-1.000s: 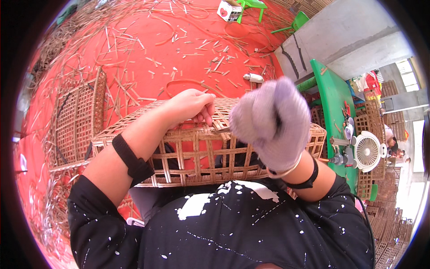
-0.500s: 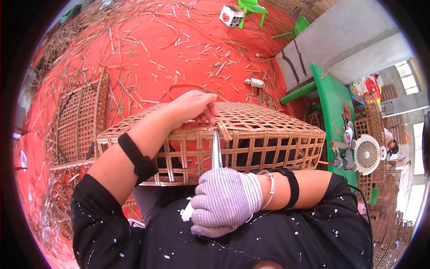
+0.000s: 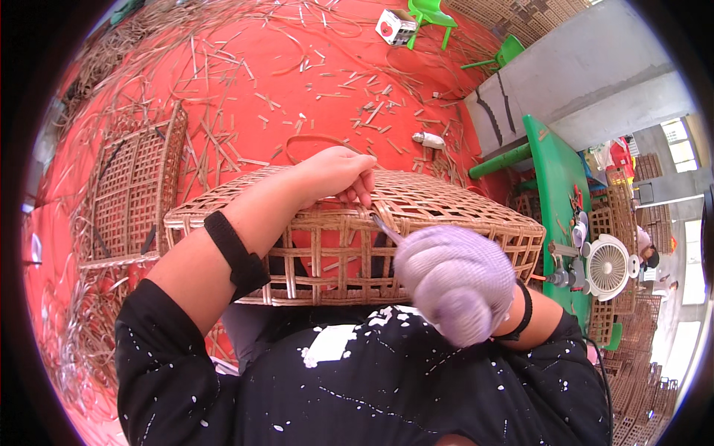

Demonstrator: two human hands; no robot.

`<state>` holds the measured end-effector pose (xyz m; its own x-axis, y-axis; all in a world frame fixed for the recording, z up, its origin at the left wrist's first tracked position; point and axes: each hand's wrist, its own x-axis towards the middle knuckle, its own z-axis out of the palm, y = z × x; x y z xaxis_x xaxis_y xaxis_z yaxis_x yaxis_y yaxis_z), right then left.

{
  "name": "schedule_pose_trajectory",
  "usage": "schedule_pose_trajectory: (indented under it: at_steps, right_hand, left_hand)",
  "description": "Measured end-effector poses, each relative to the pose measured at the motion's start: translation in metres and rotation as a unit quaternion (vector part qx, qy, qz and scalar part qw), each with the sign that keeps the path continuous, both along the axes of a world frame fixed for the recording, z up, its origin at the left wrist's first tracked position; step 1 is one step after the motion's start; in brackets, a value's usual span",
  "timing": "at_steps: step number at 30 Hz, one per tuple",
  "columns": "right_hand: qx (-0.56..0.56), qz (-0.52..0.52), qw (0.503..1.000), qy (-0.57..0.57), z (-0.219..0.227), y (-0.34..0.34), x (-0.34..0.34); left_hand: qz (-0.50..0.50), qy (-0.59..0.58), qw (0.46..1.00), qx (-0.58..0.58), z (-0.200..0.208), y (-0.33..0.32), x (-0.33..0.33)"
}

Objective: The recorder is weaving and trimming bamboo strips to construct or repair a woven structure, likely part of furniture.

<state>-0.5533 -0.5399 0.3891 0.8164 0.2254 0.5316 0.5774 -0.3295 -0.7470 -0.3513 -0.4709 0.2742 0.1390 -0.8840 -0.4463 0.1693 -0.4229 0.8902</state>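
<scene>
The woven basket (image 3: 331, 221) lies before the person's torso. The gloved right hand (image 3: 455, 282) wraps its grip round a metal tool (image 3: 387, 230), tip at the basket's upper edge; the left hand (image 3: 338, 178) is there too, grip unclear.

The red floor (image 3: 338, 115) (littered with strips (image 3: 374, 112)) meets a grey wall (image 3: 573, 74) near a green table (image 3: 550, 171).

Head-high fisheye view — steeply downward, close over the basket (image 3: 439, 201)
</scene>
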Motion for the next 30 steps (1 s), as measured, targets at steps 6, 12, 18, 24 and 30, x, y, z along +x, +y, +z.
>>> schedule_pose_trajectory:
  at_steps: [6,12,18,24,30]
  right_hand:
    - [-0.134,0.099,0.986,-0.025,-0.019,0.015,-0.013]
    - [-0.218,0.145,0.965,-0.009,-0.027,0.024,-0.020]
    - [-0.259,0.129,0.957,-0.020,-0.029,0.036,-0.013]
    - [-0.229,0.092,0.969,0.019,-0.015,0.028,-0.011]
    - [-0.003,-0.028,0.998,0.058,0.003,-0.006,-0.008]
  left_hand:
    - [-0.004,-0.003,1.000,0.000,-0.001,-0.001,0.001]
    - [-0.001,-0.006,1.000,-0.002,0.000,0.000,0.000]
    - [0.003,-0.007,1.000,0.003,0.001,0.000,0.001]
    - [0.007,0.002,1.000,-0.006,0.001,0.000,0.001]
    - [0.002,-0.006,1.000,-0.012,0.002,0.002,0.001]
